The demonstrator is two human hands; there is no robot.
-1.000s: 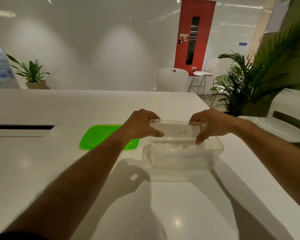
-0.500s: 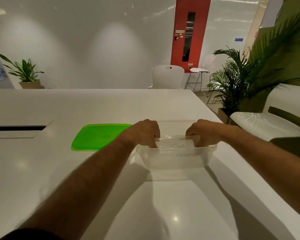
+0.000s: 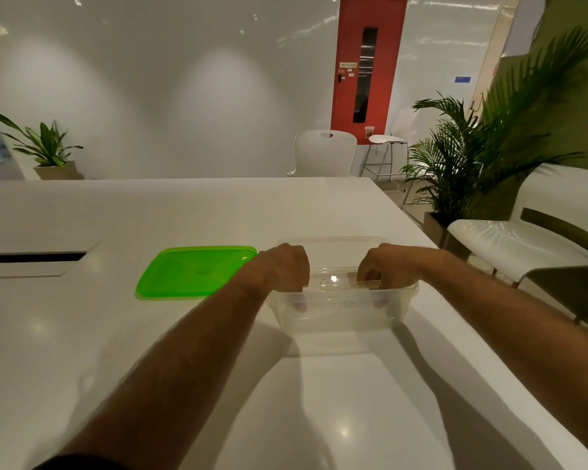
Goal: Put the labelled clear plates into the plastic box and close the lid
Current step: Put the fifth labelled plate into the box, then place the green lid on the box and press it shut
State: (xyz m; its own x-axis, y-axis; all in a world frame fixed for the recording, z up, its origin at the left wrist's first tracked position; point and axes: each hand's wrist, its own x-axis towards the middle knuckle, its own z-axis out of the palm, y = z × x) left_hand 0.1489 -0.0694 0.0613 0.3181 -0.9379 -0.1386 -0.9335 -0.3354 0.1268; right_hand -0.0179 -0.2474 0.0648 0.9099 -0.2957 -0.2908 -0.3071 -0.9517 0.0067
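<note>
A clear plastic box (image 3: 345,317) stands on the white table, right of centre. Both hands reach down into it: my left hand (image 3: 284,266) at its left end and my right hand (image 3: 382,264) at its right end. Between them they grip a clear labelled plate (image 3: 333,283), lying nearly flat just under the rim. Fingertips show through the box's front wall. Handwriting shows faintly on the plate and on another plate below it. The green lid (image 3: 194,271) lies flat on the table, just left of the box, touching nothing.
A dark cable slot (image 3: 31,257) is cut into the table at the left. The table's right edge runs close past the box, with a white chair (image 3: 523,239) and palm plants beyond it. Another white chair (image 3: 325,154) stands at the far end.
The plate marked DOG, held upright above the box a second ago, has been tipped flat and lowered inside. Both hands went down with it, fingers now inside the box.
</note>
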